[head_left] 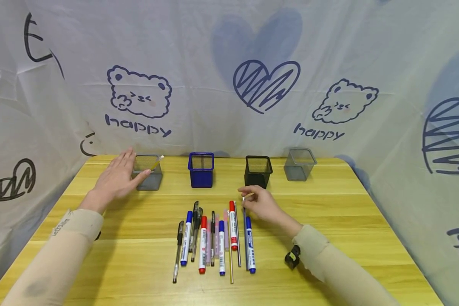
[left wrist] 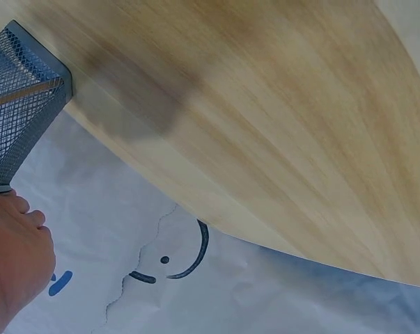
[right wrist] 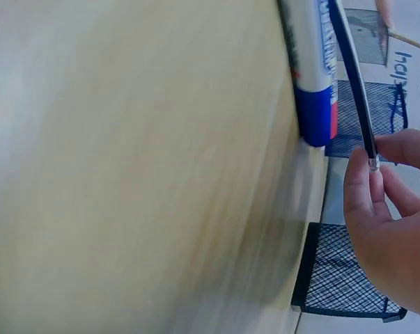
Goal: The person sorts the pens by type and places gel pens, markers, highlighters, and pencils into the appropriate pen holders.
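My right hand (head_left: 263,204) pinches the top end of a dark pencil (head_left: 245,231) between thumb and fingers. In the right wrist view the pencil (right wrist: 357,83) slants past a blue-capped marker (right wrist: 314,104). At the left, my left hand (head_left: 116,176) lies against a grey mesh pen holder (head_left: 150,183), fingers straight along its left side and thumb across its front. A yellow pencil (head_left: 157,163) leans inside that holder. The left wrist view shows the fingers at the corner of the holder (left wrist: 28,132).
A blue mesh holder (head_left: 201,178), a black one (head_left: 258,172) and another grey one (head_left: 299,172) stand along the back of the wooden table (head_left: 137,255). Several markers, pens and pencils lie in a row, among them a red marker (head_left: 202,250). A printed cloth (head_left: 199,106) hangs behind.
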Tool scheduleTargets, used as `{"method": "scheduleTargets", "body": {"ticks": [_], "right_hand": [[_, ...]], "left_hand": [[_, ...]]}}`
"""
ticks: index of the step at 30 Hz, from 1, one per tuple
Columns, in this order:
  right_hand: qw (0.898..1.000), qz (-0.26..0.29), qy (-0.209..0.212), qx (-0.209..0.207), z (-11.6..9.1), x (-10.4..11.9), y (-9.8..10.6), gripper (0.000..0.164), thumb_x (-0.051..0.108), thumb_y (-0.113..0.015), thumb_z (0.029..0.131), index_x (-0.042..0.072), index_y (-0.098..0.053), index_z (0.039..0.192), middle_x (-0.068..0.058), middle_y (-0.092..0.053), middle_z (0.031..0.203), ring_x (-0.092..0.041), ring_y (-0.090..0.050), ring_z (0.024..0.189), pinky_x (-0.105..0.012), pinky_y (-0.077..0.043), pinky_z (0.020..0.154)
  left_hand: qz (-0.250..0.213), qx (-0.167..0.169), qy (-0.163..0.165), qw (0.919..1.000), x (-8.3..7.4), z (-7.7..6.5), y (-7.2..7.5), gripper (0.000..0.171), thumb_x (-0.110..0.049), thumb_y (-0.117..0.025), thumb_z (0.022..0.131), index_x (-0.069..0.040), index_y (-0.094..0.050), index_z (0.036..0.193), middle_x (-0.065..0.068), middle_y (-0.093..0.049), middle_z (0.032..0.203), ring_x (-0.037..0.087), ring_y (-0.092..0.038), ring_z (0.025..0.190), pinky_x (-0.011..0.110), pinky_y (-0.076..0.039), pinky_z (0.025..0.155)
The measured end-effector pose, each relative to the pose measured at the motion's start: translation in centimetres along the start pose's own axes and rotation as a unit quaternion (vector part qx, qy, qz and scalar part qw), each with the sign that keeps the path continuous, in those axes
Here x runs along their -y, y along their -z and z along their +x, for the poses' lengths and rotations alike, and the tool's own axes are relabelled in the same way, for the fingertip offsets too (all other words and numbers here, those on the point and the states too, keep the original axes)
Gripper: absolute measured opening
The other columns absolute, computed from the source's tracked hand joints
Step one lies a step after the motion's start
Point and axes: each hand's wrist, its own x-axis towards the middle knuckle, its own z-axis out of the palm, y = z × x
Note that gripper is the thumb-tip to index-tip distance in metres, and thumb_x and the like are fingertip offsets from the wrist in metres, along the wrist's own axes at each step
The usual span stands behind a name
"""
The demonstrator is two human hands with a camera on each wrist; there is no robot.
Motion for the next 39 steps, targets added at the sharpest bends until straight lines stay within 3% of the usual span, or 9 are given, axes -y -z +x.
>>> {"method": "scheduleTargets", "body": {"ticks": [8,17,24,30,39], "right_hand": [[0.999,0.045,-0.009,-0.002,-0.4,1.4,0.5,0.038,-0.001,-0.067,0.097,-0.003,-0.064,0.135,-0.024,-0.066,0.127,-0.029,-0.069,0.105,-0.033,-0.061,0.087],[0.997,0.071,-0.020,-0.001,-0.9,2.9,1.4,0.035,0.003,-0.070,0.098,0.000,-0.067,0.132,-0.018,-0.067,0.124,-0.022,-0.068,0.104,-0.029,-0.060,0.087],[0.994,0.107,-0.015,0.007,-1.2,4.1,2.5,0.034,0.009,-0.074,0.097,0.000,-0.068,0.129,-0.016,-0.068,0.113,-0.017,-0.067,0.095,-0.046,-0.060,0.093],[0.990,0.137,-0.008,0.010,-1.3,5.0,3.3,0.029,0.008,-0.076,0.096,0.001,-0.070,0.123,-0.008,-0.068,0.102,-0.018,-0.067,0.088,-0.029,-0.061,0.082],[0.987,0.161,-0.005,0.001,-0.6,6.6,3.9,0.025,0.010,-0.076,0.096,-0.002,-0.070,0.117,-0.008,-0.072,0.101,-0.020,-0.070,0.088,-0.034,-0.062,0.086]], "left_hand": [[-0.001,0.002,0.002,1.0000,0.1,0.0,0.0,0.098,-0.066,-0.028,0.107,0.012,-0.003,0.161,0.032,0.001,0.169,0.052,-0.003,0.156,0.061,-0.003,0.128],[0.001,0.001,0.002,1.0000,0.1,-0.1,-0.1,0.099,-0.066,-0.029,0.107,0.013,-0.006,0.161,0.033,0.001,0.169,0.053,-0.005,0.155,0.062,-0.004,0.128],[0.000,-0.001,0.001,1.0000,0.0,-0.1,0.0,0.099,-0.066,-0.029,0.107,0.013,-0.006,0.161,0.033,0.000,0.169,0.053,-0.005,0.155,0.062,-0.004,0.128],[-0.004,0.004,0.003,1.0000,0.1,0.0,-0.1,0.099,-0.067,-0.028,0.107,0.013,-0.005,0.161,0.032,0.002,0.169,0.052,-0.003,0.156,0.061,-0.003,0.128],[-0.002,0.004,0.003,1.0000,0.2,0.1,-0.2,0.099,-0.067,-0.028,0.106,0.013,-0.006,0.161,0.032,0.002,0.169,0.052,-0.003,0.156,0.061,-0.003,0.128]]}}
